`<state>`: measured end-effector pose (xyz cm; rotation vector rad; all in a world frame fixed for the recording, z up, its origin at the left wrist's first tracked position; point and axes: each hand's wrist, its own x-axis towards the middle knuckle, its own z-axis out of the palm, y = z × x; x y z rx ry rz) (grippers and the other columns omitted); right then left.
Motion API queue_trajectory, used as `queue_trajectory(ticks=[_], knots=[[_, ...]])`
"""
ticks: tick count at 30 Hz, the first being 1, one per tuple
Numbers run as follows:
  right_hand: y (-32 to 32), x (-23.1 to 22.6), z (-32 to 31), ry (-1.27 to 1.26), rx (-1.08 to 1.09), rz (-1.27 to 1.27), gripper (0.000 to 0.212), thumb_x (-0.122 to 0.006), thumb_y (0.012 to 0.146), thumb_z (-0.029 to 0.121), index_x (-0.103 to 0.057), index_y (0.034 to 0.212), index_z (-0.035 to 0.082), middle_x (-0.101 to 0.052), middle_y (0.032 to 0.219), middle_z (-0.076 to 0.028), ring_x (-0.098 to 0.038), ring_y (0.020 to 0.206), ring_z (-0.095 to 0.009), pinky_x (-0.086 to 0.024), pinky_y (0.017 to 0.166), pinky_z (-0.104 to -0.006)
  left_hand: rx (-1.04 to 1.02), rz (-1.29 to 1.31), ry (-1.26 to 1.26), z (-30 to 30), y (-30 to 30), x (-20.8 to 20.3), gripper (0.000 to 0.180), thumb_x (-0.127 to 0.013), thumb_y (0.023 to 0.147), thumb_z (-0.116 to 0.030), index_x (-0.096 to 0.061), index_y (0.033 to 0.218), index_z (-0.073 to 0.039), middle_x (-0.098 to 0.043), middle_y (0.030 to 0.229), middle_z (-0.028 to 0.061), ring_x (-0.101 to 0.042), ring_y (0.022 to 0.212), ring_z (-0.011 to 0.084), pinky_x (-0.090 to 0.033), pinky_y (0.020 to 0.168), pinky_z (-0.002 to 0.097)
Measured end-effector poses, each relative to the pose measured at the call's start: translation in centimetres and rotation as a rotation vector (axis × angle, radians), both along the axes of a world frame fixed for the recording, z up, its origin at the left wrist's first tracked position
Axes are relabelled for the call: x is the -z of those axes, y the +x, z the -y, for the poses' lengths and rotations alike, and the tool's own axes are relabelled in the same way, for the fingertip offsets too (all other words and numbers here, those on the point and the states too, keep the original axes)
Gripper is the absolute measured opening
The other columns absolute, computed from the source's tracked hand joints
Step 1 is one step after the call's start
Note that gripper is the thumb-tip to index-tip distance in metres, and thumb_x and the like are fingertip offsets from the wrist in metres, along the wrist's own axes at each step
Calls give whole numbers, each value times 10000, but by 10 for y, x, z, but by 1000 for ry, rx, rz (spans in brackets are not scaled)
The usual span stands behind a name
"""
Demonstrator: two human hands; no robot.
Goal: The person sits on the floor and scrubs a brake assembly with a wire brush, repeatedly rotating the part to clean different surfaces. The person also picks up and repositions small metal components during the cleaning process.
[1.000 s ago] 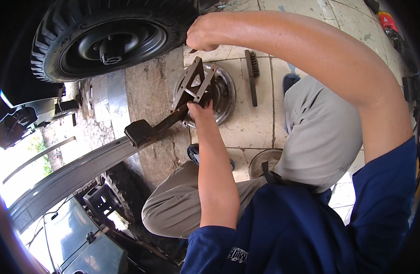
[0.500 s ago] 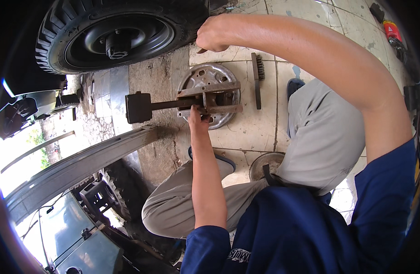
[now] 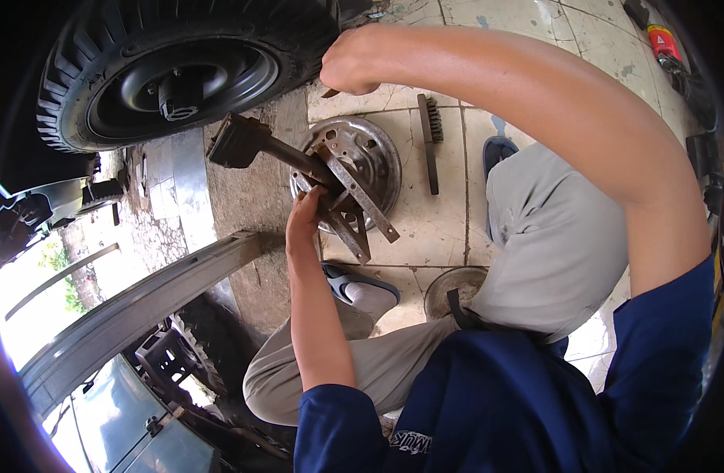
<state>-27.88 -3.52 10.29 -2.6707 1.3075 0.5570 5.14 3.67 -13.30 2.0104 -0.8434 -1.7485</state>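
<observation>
Gripping a steel puller tool on a round metal hub on the tiled floor.

The left hand (image 3: 305, 225) is grasping the puller tool (image 3: 323, 177) at its hinged flat arms, which are lying across the metal hub (image 3: 374, 154); the right hand (image 3: 354, 61) is hanging clenched above, perhaps pinching something small. The tool is looking heavy, rigid and possibly greasy, so its thick shaft near the square head is seeming the surest hold. A wire brush (image 3: 430, 142) is lying beside the hub, a black tyre (image 3: 173, 71) beyond.

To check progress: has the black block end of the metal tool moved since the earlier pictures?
Yes. The black block end swung upward toward the tyre; the left hand holds the tool at the round metal disc.
</observation>
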Motion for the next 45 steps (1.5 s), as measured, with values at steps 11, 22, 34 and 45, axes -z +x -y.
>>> queue_trajectory(ticks=[11,22,34,45], knots=[[-22,7,3,63,96,-17,211,-603,830,20,-741,986,-14,-722,1057,-177,-693,1010,-328,-573,829,-449,13,-176,9,22,7,-4,333,-686,849,-158,-593,1111,26,-653,1019,133,-659,854,265,-573,709,412],[-15,22,15,138,127,-132,255,-619,875,105,-730,1100,63,-701,1162,-114,-670,1067,-316,-569,834,-451,-1,-130,15,40,35,13,250,-646,897,-156,-633,1083,11,-677,985,91,-662,871,198,-553,762,334],[-19,23,13,127,117,-46,230,-573,849,24,-726,1020,2,-709,1094,-178,-677,1040,-348,-559,844,-460,117,44,-81,36,-2,-8,294,-710,821,-236,-593,936,8,-573,740,55,-560,628,163,-431,516,298],[-25,23,15,142,144,-57,215,-570,852,27,-726,997,-9,-709,1092,-180,-675,1052,-346,-559,858,-449,222,8,-105,43,25,-2,280,-682,848,-191,-612,1029,11,-651,857,74,-625,719,173,-512,614,321]])
